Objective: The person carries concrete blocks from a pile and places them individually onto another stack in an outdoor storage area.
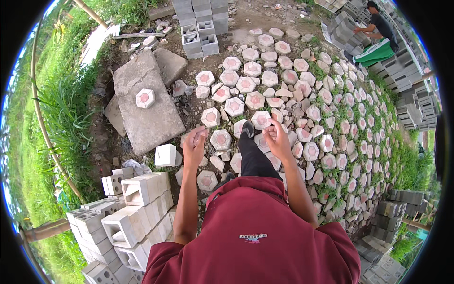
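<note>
Both of my hands hang in the air over a yard of hexagonal pavers. My left hand [194, 143] is empty, its fingers loosely curled and apart, above the ground beside a pale square block [167, 155]. Nothing is in my right hand [277, 140] either; its thumb and fingers are spread near a hexagonal paver [261, 119] with a pink centre. One of my feet [247, 129] stands between the pavers. On a large concrete slab [145, 106] to the left lies a single hexagonal paver [145, 98] with a reddish centre.
White hollow blocks [137, 208] are stacked at the lower left. A grey block stack [200, 35] stands ahead. At the far right a person [378, 35] bends over grey blocks [344, 29]. Loose stones and grass fill gaps between pavers. A bamboo pole [47, 230] runs along the left.
</note>
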Tool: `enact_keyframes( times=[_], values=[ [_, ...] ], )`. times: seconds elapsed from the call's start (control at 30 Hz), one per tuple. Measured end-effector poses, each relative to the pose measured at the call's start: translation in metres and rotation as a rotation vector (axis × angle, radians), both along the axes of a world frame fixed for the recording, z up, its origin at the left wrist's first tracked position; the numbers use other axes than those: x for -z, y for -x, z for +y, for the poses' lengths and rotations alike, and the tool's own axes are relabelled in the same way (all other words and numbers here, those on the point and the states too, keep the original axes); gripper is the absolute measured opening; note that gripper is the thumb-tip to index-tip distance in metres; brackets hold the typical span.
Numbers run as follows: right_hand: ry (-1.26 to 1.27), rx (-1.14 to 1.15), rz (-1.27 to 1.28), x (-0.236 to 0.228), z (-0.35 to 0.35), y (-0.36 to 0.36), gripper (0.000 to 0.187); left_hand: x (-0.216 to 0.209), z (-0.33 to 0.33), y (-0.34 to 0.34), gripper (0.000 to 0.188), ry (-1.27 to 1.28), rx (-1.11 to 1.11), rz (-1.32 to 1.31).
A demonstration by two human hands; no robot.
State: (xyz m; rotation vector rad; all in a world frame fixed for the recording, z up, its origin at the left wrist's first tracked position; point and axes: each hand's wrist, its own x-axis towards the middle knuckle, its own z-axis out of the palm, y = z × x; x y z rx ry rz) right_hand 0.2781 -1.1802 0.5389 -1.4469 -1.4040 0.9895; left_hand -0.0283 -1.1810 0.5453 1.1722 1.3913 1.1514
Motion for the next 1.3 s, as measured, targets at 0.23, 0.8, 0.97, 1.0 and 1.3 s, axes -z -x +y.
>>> enact_keyframes(
  times=[0.23, 0.8, 0.97, 1.0, 1.3],
  values=[
    [0.029, -0.075, -0.091, 0.031, 0.189, -0.014, 0.049, 0.037, 0.149, -0.017, 0.029, -0.02, -0.112, -0.019],
    [0.127, -0.245, 0.11, -0.009, 0.508, -0.024, 0.051, 0.011, 0.482, -0.077, 0.027, 0.016, -0.053, 0.051],
    [0.072, -0.268, 0.023, 0.016, 0.614, -0.039, 0.05, 0.028, 0.583, -0.064, 0.027, 0.004, -0.125, 0.118],
    [0.051, -0.276, 0.027, 0.013, 0.641, -0.041, 0.05, 0.027, 0.608, -0.063, 0.026, -0.009, -0.134, 0.092],
    [-0.067, -0.351, -0.063, -0.014, 0.924, 0.013, 0.049, 0.03, 0.872, -0.011, 0.031, -0.013, -0.177, 0.144]
  ],
)
